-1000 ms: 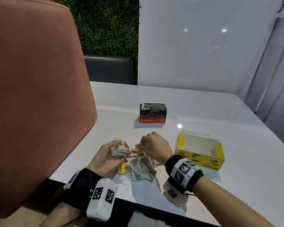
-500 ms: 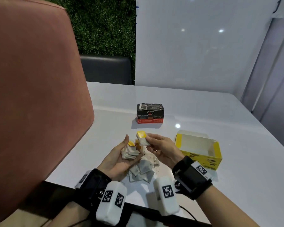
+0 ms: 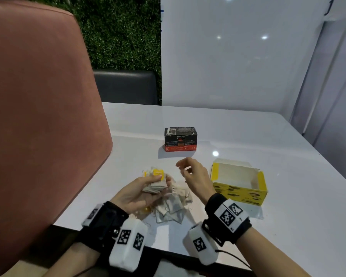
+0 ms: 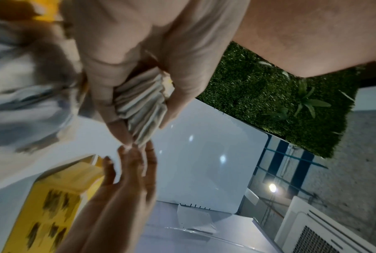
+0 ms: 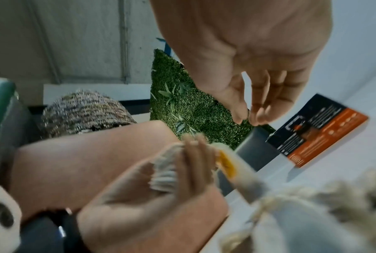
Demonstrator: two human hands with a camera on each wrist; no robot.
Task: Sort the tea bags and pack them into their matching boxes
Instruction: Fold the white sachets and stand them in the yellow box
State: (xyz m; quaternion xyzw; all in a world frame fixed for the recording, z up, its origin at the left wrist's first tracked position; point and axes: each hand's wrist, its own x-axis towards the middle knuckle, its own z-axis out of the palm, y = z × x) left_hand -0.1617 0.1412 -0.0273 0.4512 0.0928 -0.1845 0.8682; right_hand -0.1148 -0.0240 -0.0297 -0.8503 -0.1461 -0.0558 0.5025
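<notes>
My left hand (image 3: pixel 158 181) grips a stack of tea bags (image 3: pixel 155 185) with yellow tags, held palm up just above the table; the left wrist view shows thumb and fingers clamped on the stack (image 4: pixel 142 106). Just to the right hovers my right hand (image 3: pixel 185 170), fingers loosely bent and holding nothing; in its wrist view the right hand (image 5: pixel 245 118) has thumb and fingertips close together but bare. A loose pile of tea bags (image 3: pixel 173 206) lies under both hands. The yellow box (image 3: pixel 240 189) stands open at the right. The black and red box (image 3: pixel 180 139) sits closed further back.
A pink chair back (image 3: pixel 38 116) fills the left side, close to the table's edge. A dark chair (image 3: pixel 126 86) stands beyond the white table (image 3: pixel 278 226). A glossy white wall panel rises behind the table.
My right hand lifted a yellow-tagged tea bag from the pile, laid it on the stack in my left hand, let go and drew back slightly to the right.
</notes>
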